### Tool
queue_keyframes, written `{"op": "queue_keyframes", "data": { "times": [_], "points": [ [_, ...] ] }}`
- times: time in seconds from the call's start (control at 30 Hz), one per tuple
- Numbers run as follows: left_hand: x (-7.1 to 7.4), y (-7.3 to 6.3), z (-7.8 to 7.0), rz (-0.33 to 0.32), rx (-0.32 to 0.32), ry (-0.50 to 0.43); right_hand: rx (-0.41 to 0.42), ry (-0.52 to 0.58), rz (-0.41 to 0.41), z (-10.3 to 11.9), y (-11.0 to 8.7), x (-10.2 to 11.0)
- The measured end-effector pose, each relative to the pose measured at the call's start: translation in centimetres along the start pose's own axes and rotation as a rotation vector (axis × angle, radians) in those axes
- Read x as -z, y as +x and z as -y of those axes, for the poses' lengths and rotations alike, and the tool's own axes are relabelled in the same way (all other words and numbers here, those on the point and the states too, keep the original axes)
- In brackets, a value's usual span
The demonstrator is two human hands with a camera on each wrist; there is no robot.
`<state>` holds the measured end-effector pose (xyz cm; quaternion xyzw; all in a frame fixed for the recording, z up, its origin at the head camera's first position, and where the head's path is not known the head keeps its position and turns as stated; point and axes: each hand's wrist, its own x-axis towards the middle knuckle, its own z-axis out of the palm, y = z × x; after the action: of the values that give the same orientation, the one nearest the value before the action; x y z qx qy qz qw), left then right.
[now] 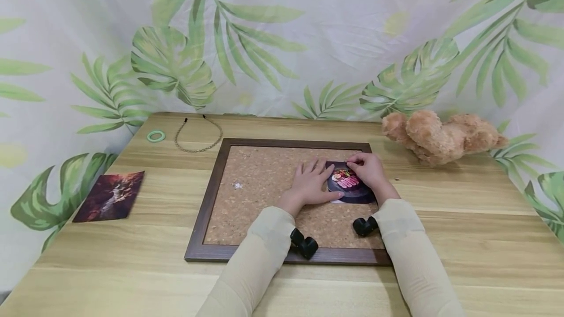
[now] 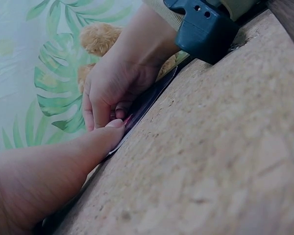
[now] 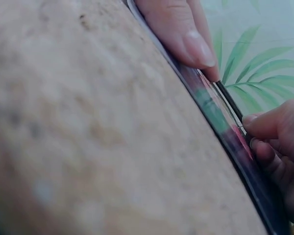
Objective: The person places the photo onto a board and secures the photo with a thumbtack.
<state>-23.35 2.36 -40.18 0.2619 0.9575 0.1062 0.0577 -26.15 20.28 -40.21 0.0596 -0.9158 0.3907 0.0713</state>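
Observation:
A wooden-framed cork board lies on the table. On its right part lies a dark printed photo with a bright, colourful middle. My left hand is spread over the photo's left side, fingers fairly straight, thumb resting near its lower edge. At the photo's top edge my right hand pinches a small pin between thumb and finger. Only its thin needle shows in the right wrist view; the fingertips hide its head. A cluster of small clear pins sits on the cork left of my hands.
Another photo, reddish and dark, lies at the table's left. Towards the back left are a green ring and a thin chain-like headband. A brown plush toy lies at the back right. A leaf-patterned cloth hangs behind the table.

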Motion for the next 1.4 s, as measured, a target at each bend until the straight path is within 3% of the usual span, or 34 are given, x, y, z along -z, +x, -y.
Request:
{"op": "queue_keyframes", "data": {
  "times": [0.27, 0.77, 1.2, 1.4],
  "points": [
    [0.15, -0.03, 0.03, 0.003, 0.002, 0.004, 0.067, -0.045, -0.003, 0.03, 0.11, -0.05],
    [0.08, -0.28, 0.16, -0.006, 0.004, 0.003, 0.09, -0.106, 0.031, 0.28, 0.15, -0.25],
    [0.26, -0.14, -0.06, 0.016, 0.007, 0.01, 0.03, -0.029, -0.015, -0.23, -0.09, -0.06],
    [0.41, -0.16, -0.07, 0.028, 0.009, 0.014, 0.019, -0.055, 0.005, 0.03, 0.02, -0.02]
  ]
}}
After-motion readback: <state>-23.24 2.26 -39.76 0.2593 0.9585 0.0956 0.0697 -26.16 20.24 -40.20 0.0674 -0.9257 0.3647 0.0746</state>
